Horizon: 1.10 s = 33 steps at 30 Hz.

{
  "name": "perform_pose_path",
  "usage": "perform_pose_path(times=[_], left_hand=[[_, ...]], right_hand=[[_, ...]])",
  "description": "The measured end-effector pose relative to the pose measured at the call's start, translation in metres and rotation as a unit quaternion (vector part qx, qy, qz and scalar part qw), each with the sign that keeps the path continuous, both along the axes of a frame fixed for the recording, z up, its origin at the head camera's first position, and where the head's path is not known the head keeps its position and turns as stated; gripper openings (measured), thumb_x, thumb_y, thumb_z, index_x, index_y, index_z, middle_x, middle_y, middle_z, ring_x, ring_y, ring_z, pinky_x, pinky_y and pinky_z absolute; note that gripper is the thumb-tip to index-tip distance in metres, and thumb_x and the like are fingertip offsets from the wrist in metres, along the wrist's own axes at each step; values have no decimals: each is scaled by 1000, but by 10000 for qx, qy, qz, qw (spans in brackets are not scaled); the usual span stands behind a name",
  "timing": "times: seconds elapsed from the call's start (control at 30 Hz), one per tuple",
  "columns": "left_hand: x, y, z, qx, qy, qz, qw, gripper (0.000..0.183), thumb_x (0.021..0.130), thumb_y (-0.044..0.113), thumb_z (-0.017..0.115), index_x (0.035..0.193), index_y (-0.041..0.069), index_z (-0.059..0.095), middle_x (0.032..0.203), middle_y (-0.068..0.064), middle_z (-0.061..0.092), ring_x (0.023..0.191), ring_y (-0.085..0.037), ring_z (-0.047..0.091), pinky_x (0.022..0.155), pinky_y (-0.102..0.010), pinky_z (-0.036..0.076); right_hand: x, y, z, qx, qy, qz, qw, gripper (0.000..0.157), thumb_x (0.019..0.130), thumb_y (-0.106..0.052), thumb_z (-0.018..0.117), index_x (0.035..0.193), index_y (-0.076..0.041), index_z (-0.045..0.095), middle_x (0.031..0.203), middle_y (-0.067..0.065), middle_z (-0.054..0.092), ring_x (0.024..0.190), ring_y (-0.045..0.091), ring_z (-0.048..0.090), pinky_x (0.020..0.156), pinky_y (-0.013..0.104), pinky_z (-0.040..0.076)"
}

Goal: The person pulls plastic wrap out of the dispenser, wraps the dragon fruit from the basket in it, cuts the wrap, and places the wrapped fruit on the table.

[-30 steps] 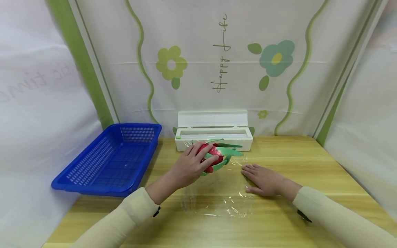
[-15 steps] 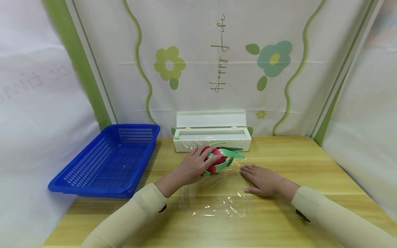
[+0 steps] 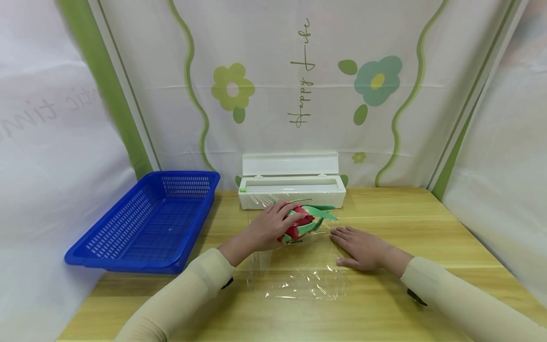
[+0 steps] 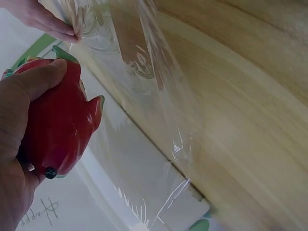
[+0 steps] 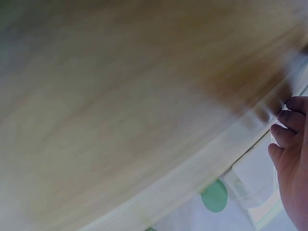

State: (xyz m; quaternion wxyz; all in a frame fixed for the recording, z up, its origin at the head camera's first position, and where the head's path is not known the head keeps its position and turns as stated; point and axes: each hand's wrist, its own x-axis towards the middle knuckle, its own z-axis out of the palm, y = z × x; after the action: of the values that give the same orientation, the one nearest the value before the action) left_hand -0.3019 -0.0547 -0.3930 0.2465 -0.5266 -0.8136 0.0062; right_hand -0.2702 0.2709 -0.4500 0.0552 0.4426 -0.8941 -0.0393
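Note:
My left hand (image 3: 270,229) grips a dragon fruit (image 3: 299,225), red with green leaf-like scales, over a sheet of clear plastic wrap. In the left wrist view the thumb and fingers wrap round the smooth red body of the dragon fruit (image 4: 60,115), its dark tip pointing down. The plastic wrap (image 3: 295,285) runs from the front of a white wrap dispenser (image 3: 295,199) towards the near side of the table. Palm down, my right hand (image 3: 363,249) rests at the wrap's right edge with its fingers extended.
A blue plastic basket (image 3: 171,225) stands to the left on the wooden table (image 3: 427,228). The dispenser's lid (image 3: 290,164) is raised at the back, against a white curtain (image 3: 273,95) printed with flowers. More curtain hangs on both sides.
My left hand has moved the dragon fruit slightly right and lower, nearer the wrap. The right hand stays in place, and the head view has shifted a little.

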Motion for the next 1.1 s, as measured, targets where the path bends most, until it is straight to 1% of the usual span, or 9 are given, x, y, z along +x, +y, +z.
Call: perform_pose_path(times=[0.2, 0.37, 0.6, 0.7, 0.83, 1.1], left_hand=[[-3, 2, -1, -291, 33, 26, 9996, 98, 63, 42, 91, 142, 14, 39, 145, -16, 40, 125, -32, 41, 94, -45, 45], [-6, 3, -4, -400, -75, 39, 9992, 99, 63, 41, 91, 142, 14, 38, 145, -16, 39, 125, -32, 41, 95, -46, 44], [-13, 3, -8, -394, -190, 49, 9990, 99, 63, 40, 92, 142, 14, 38, 145, -16, 40, 125, -32, 42, 95, -46, 44], [-14, 4, -10, -480, -218, 128, 9985, 99, 64, 42, 91, 143, 14, 37, 146, -16, 38, 125, -32, 41, 96, -46, 43], [-16, 4, -11, -582, -202, 231, 9978, 99, 66, 43, 89, 144, 16, 36, 146, -14, 38, 126, -31, 40, 97, -45, 43], [-19, 6, -13, -717, -65, 202, 9972, 97, 66, 41, 89, 144, 17, 36, 145, -13, 39, 125, -31, 40, 98, -42, 42]], right_hand=[[-1, -1, 0, 139, -103, -100, 9998, 77, 99, -57, 39, 145, 5, 39, 150, 22, 36, 137, 37, 35, 110, 49, 28], [-1, -1, -1, 242, -167, -158, 9994, 78, 100, -58, 36, 146, 4, 37, 151, 22, 34, 138, 36, 32, 111, 48, 27], [-1, -1, -1, 191, -160, -125, 9996, 76, 100, -55, 39, 145, 6, 37, 150, 23, 35, 138, 37, 33, 111, 49, 27], [0, -2, 0, 170, -159, -112, 9997, 75, 100, -54, 40, 145, 6, 37, 149, 23, 36, 137, 37, 34, 110, 49, 28], [1, -2, 1, 144, -141, -100, 9997, 75, 100, -54, 40, 145, 6, 38, 149, 23, 36, 137, 37, 35, 110, 49, 28], [-1, -1, 0, 114, -34, -57, 9999, 76, 99, -54, 42, 144, 6, 38, 149, 23, 37, 136, 36, 36, 110, 50, 29]])
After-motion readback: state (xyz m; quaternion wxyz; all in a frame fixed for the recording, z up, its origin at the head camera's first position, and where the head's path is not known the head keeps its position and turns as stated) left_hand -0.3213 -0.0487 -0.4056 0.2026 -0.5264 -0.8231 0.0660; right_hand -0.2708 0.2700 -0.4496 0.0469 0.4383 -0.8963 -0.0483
